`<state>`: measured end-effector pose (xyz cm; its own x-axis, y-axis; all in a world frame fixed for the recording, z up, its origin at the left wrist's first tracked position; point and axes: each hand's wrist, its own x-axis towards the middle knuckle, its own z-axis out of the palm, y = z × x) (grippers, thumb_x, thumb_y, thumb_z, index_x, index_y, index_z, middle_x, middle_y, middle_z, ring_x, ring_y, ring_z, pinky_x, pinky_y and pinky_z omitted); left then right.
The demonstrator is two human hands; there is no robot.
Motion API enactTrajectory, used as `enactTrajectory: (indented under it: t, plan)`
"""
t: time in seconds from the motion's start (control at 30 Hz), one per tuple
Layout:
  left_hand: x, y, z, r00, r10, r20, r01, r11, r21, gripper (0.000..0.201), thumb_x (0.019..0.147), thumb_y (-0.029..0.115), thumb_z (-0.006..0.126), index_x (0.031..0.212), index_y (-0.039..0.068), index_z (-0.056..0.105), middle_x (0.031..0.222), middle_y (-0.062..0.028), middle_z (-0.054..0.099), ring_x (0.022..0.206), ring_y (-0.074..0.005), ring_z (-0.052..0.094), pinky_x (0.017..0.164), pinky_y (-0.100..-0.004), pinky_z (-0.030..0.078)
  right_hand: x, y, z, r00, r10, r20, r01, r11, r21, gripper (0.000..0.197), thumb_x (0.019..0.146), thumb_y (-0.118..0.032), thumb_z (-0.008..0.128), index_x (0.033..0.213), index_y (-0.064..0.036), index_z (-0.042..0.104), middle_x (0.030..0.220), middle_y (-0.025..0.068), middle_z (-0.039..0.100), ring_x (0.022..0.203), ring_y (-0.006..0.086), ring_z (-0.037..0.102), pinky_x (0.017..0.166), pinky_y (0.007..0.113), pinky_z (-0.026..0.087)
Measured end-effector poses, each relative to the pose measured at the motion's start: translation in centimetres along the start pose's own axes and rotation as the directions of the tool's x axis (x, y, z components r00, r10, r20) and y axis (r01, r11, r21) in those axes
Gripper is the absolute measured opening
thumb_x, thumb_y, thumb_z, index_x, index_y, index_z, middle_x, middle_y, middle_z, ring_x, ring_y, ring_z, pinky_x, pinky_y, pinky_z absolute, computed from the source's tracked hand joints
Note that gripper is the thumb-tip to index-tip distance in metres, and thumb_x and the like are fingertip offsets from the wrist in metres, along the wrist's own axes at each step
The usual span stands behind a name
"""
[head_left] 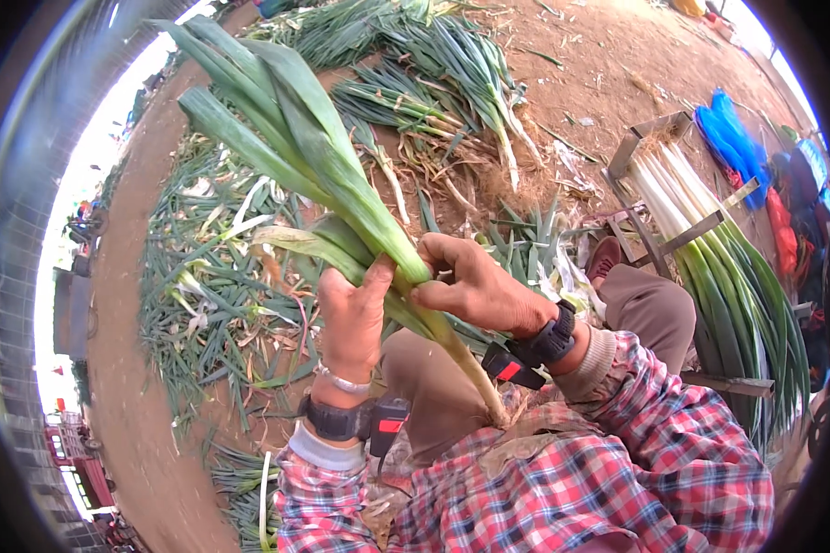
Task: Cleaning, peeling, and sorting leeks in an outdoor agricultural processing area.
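Note:
One large green onion point(360, 194) slants across in front of me. Its broad leaves fan out to the upper left, and its pale root end point(495, 405) points down at my lap. My left hand point(352, 313) is closed round the stalk where the leaves part, thumb pressed against it. Just to the right, my right hand point(480, 286) pinches the same spot with thumb and curled forefinger. A yellowish outer leaf point(290, 241) hangs out on the left, beside my left hand. The other fingers of both hands are partly hidden.
A metal rack point(625, 152) at my right holds a bundle of green onions point(710, 240), white ends up. Untrimmed green onions point(461, 74) lie ahead on the dirt. Leaf scraps point(212, 286) cover the ground at left. Blue netting point(733, 147) lies at far right.

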<state>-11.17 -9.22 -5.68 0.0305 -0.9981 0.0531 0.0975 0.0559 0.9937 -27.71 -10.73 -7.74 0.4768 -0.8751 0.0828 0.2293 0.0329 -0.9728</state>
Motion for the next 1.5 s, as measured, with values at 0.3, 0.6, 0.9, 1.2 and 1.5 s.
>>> enactTrajectory:
  t: [0.3,0.6,0.9,1.2,1.5]
  plan:
    - [-1.9,1.6,-0.5,1.000,-0.012,-0.016,0.012,1.000,0.006,0.033,0.089,0.019,0.066,0.112,-0.002,0.058,0.098,-0.0050,0.062,0.088,-0.0117,0.057,0.079,-0.0283,0.047,-14.5,6.1,-7.3,0.933,0.323,-0.159,-0.300,0.941,0.156,0.027,0.079,-0.015,0.068,0.098,-0.0020,0.055,0.086,0.0077,0.061,0.078,0.0140,0.059,0.070,0.028,0.049]
    - [-1.9,0.4,2.7,0.999,0.043,-0.016,-0.044,0.996,-0.077,0.034,0.090,0.017,0.065,0.119,0.003,0.053,0.107,-0.0027,0.059,0.093,-0.0136,0.058,0.081,-0.0293,0.049,-11.8,2.8,-1.1,0.998,-0.020,0.065,0.015,0.997,0.072,0.045,0.095,-0.027,0.058,0.128,0.0005,0.046,0.100,0.0083,0.058,0.092,0.0140,0.057,0.078,0.031,0.050]
    - [-4.7,-3.0,4.6,0.844,0.536,-0.009,-0.408,0.653,0.638,0.018,0.084,0.018,0.068,0.087,0.002,0.059,0.075,-0.0060,0.059,0.070,-0.0155,0.055,0.065,-0.0315,0.046,-13.0,4.3,2.2,0.975,0.083,-0.204,-0.059,0.991,0.119,0.036,0.097,-0.027,0.055,0.122,-0.0013,0.052,0.080,-0.0016,0.055,0.067,0.0050,0.051,0.058,0.022,0.044]
    - [-11.8,-0.5,3.5,0.904,0.123,0.409,-0.319,0.831,0.456,0.011,0.083,0.005,0.061,0.087,0.007,0.051,0.081,-0.0025,0.053,0.072,-0.0157,0.051,0.064,-0.0283,0.044,-11.9,3.3,1.2,0.966,-0.076,-0.248,0.071,0.997,-0.028,0.034,0.098,-0.024,0.052,0.122,-0.0004,0.051,0.076,-0.0027,0.049,0.064,0.0050,0.043,0.055,0.023,0.038]
    - [-14.2,5.0,-5.4,0.556,-0.652,0.516,0.515,0.757,0.401,0.062,0.094,0.047,0.051,0.128,-0.004,0.046,0.102,-0.0171,0.067,0.081,-0.0244,0.068,0.063,-0.0296,0.055,-11.3,1.8,0.4,0.969,-0.063,-0.241,0.072,0.997,0.029,0.039,0.093,-0.031,0.062,0.114,0.0015,0.054,0.077,-0.0022,0.050,0.068,0.0045,0.044,0.057,0.022,0.038]
